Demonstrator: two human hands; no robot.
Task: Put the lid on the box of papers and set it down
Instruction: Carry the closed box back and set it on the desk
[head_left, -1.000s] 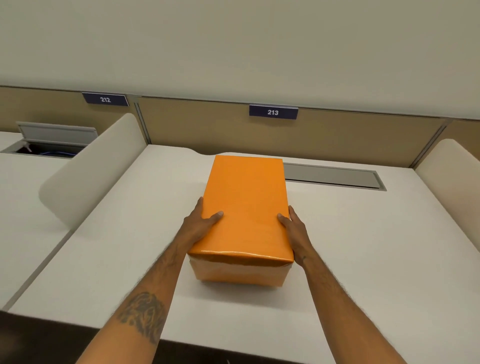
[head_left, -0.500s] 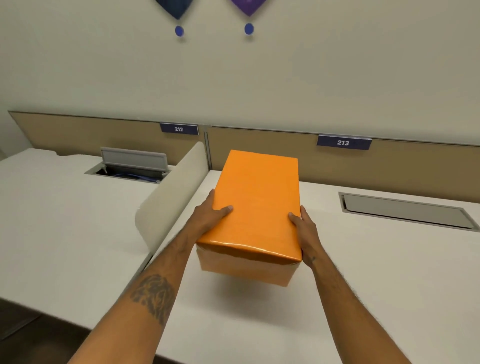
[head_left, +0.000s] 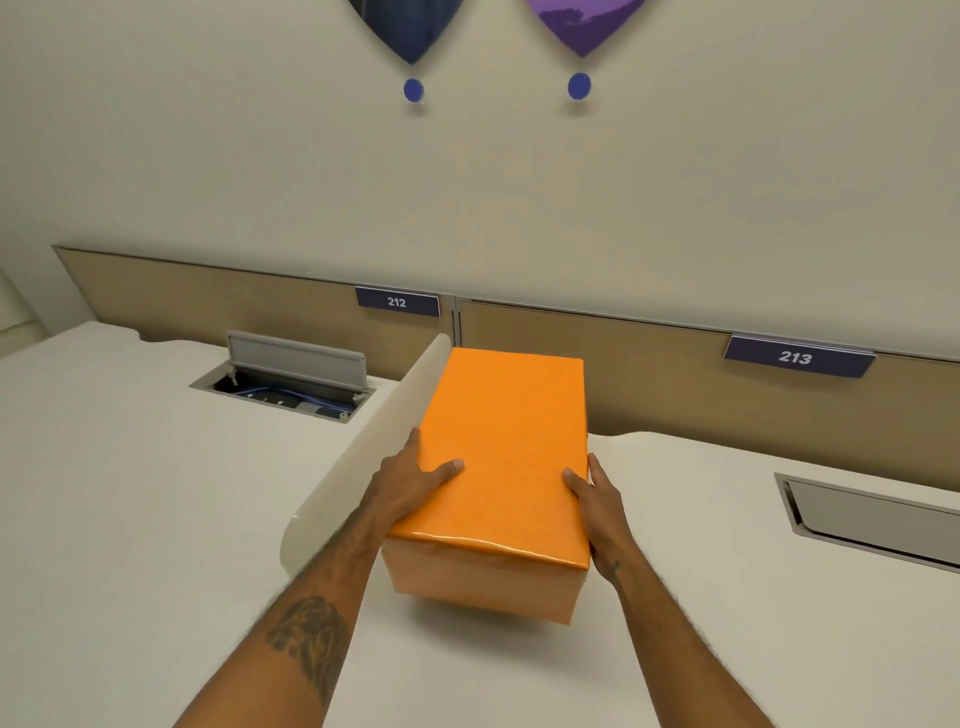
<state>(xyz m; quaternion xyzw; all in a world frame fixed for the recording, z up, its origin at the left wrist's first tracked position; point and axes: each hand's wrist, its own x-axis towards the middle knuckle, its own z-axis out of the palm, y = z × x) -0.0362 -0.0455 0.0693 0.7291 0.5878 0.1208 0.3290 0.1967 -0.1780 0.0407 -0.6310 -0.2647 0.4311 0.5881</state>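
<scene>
White desks (head_left: 130, 519), a curved divider (head_left: 363, 457), signs 212 (head_left: 397, 302) and 213 (head_left: 796, 357), an open cable hatch (head_left: 291, 382).

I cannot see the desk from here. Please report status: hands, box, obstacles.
Left hand and right hand grip box sides. Lid on, box off the desk. Divider close at left.

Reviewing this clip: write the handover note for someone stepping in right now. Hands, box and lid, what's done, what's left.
Left hand: grips the box's left side, thumb on the lid.
Right hand: grips the right side.
Orange box: appears held just above the white desk, beside the curved divider.
Lid: on and seated.
Done: lidding.
Left: lower the box onto a desk and release.
</scene>
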